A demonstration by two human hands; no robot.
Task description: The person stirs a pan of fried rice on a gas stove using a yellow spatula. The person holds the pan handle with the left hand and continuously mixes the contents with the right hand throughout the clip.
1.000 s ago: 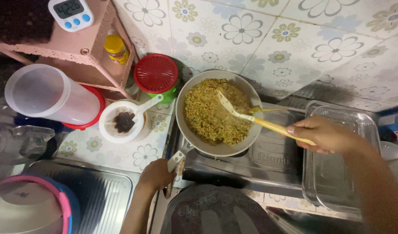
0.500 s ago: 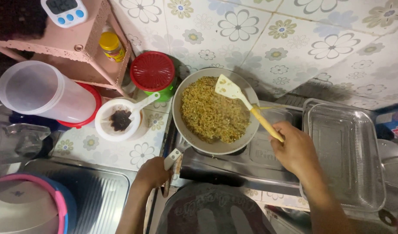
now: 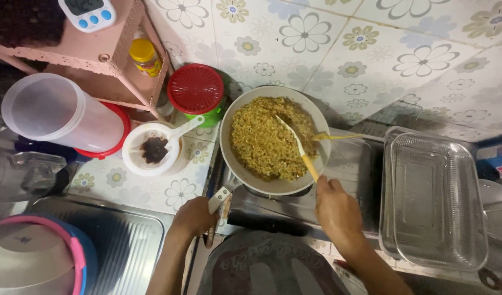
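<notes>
A pale frying pan (image 3: pixel 323 123) full of yellow-brown fried noodles (image 3: pixel 264 142) sits on a steel stove (image 3: pixel 349 186) against the tiled wall. My left hand (image 3: pixel 195 217) grips the pan's handle (image 3: pixel 218 200) at the near left. My right hand (image 3: pixel 336 210) holds a spatula with a yellow handle (image 3: pixel 309 165); its white blade (image 3: pixel 288 131) rests in the noodles at the pan's right side.
A clear glass dish (image 3: pixel 434 196) stands to the right of the stove. Left of the pan are a white bowl with dark paste and a spoon (image 3: pixel 151 148), a red-lidded green tub (image 3: pixel 196 90), a clear plastic jug (image 3: pixel 60 113), a pink shelf (image 3: pixel 106 60) and a steel sink (image 3: pixel 122 246).
My right hand has swung from the right side toward the pan's near edge, bringing the spatula down into the noodles. My left hand has stayed on the pan handle.
</notes>
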